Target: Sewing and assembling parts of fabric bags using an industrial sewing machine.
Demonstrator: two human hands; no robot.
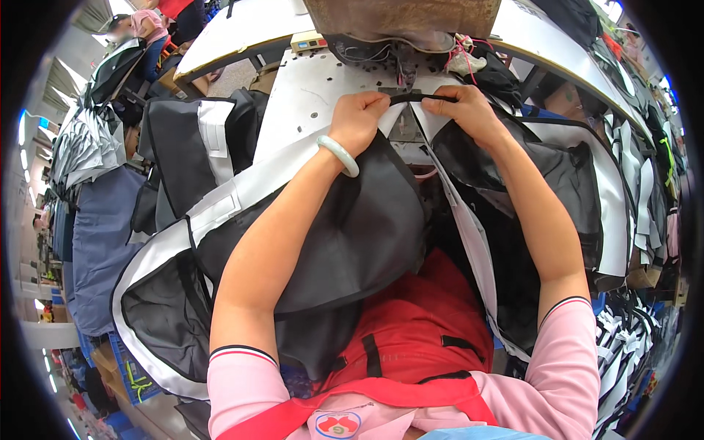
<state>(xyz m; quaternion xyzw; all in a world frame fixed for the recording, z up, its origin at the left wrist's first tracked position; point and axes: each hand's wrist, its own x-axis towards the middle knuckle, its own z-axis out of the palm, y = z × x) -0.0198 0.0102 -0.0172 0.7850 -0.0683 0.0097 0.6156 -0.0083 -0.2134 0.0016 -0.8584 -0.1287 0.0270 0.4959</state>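
Note:
My left hand [358,125], with a pale bangle [339,155] on the wrist, pinches one end of a short black fabric strip [414,97]. The other end is held between the thumb and fingers of my right hand [471,116]. Between both hands the strip is stretched, close in front of the sewing machine's [407,62] needle area. Black fabric panels [352,227] edged with white bands [253,183] hang from the strip. They spread over my left forearm's side and across my lap, and one narrow white band [469,227] runs down toward my right elbow.
The white machine table [297,110] carries small dark scraps. A small control box [308,42] stands at its far edge, and pink threads [466,55] lie right of the machine. Piles of cut fabric [92,150] flank both sides. Another person [149,29] sits at the far left.

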